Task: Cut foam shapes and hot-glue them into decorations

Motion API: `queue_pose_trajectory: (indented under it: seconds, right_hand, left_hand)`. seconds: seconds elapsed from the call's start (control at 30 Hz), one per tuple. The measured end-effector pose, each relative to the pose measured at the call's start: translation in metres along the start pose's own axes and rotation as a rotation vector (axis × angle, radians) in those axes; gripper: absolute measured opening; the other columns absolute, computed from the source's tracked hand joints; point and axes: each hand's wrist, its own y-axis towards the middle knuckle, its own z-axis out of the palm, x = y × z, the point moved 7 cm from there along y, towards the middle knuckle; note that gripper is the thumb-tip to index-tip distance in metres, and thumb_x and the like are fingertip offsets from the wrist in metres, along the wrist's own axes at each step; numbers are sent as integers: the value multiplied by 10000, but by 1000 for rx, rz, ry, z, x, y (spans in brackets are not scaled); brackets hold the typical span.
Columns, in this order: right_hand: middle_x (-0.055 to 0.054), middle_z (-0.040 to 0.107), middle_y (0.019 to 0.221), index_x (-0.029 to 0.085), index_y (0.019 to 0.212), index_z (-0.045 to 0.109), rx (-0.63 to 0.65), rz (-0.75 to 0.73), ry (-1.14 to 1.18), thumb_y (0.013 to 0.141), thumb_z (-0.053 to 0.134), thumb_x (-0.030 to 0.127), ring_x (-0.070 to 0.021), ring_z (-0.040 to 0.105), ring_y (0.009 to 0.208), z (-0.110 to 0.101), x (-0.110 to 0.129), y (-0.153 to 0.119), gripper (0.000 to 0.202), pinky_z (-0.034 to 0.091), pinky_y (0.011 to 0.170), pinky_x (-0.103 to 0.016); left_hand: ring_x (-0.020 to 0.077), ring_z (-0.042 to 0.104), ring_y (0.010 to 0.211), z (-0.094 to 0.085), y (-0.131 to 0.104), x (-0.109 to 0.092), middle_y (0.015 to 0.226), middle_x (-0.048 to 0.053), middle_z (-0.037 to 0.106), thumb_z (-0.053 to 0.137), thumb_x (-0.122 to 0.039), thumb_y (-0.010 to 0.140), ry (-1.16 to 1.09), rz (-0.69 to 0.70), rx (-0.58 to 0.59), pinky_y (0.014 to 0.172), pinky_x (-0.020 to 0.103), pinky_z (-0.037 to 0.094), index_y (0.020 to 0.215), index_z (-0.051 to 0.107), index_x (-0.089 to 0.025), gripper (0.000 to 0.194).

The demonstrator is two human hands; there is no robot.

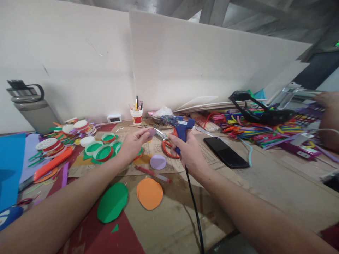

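My right hand point(192, 153) is wrapped round the handle of a blue glue gun point(183, 124), its nozzle end pointing left and its black cord point(194, 208) hanging down. Pinched in the fingers of my left hand point(134, 144) is a small purple paper piece point(152, 132), partly hidden. Between the hands are scissors point(165, 144) with orange handles, close to my right fingers; I cannot tell if they touch. A purple paper circle point(158, 162) lies below, near a red pen point(153, 173). Closer to me lie an orange paper circle point(149, 193) and green paper circles point(113, 202).
Green-lined rings point(102, 152) sit left of my left hand. An orange box cutter point(53, 163) and a grey bottle point(34, 107) stand farther left. At right are a black phone point(226, 152), colourful pipe cleaners point(246, 127) and another person's arm point(328, 120).
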Motion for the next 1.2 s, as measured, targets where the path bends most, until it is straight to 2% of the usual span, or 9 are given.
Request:
queue_pose_trajectory:
  seconds: [0.07, 0.13, 0.23, 0.37, 0.53, 0.77, 1.2]
  right_hand:
    - [93, 524, 613, 247, 913, 455, -43, 1, 50, 740, 712, 319, -80, 465, 426, -1, 2, 1, 318, 366, 421, -223]
    - [60, 594, 736, 255, 934, 458, -109, 2, 117, 737, 717, 306, -97, 544, 529, -5, 4, 0, 329, 446, 485, -237]
    - [17, 644, 860, 267, 976, 461, -146, 33, 177, 762, 707, 334, -128, 603, 641, -7, 2, 0, 333, 521, 572, -280]
    - [25, 643, 777, 253, 970, 459, -82, 78, 197, 762, 719, 357, -108, 572, 583, -2, -7, 2, 348, 480, 540, -246]
    - [74, 591, 703, 242, 937, 460, -29, 122, 166, 690, 784, 359, -73, 536, 533, 4, -14, 1, 424, 391, 486, -194]
    - [91, 556, 705, 233, 913, 475, -49, 56, 130, 644, 806, 304, -65, 536, 542, 2, -12, 0, 432, 419, 526, -209]
    - [82, 570, 754, 237, 927, 458, -30, 43, 119, 643, 810, 284, -67, 532, 551, 2, -13, 1, 454, 440, 535, -221]
  left_hand:
    - [258, 666, 1107, 7, -3, -4, 1262, 87, 686, 676, -537, 800, 55, 3, 47, 1047, 436, 483, 1191, 700, -199, 518]
    - [257, 645, 1149, 13, -7, -10, 1282, 86, 674, 630, -493, 854, 123, 33, 78, 1068, 427, 458, 1237, 676, -208, 479]
    - [260, 610, 1200, 21, -15, -22, 1285, 95, 668, 570, -444, 905, 195, 107, 95, 1078, 418, 438, 1231, 669, -193, 422]
    - [248, 617, 1180, 29, -23, -30, 1285, 87, 663, 488, -430, 949, 255, 168, 127, 1046, 385, 458, 1229, 658, -202, 399]
    - [230, 583, 1229, 35, -27, -37, 1299, 66, 660, 461, -397, 962, 356, 225, 154, 1066, 358, 436, 1228, 651, -198, 383]
    - [233, 570, 1255, 38, -28, -36, 1317, 67, 651, 479, -392, 951, 326, 226, 179, 1082, 360, 432, 1246, 641, -201, 387]
    - [259, 558, 1278, 37, -28, -36, 1328, 60, 649, 547, -414, 914, 212, 154, 178, 1076, 381, 450, 1229, 680, -222, 393]
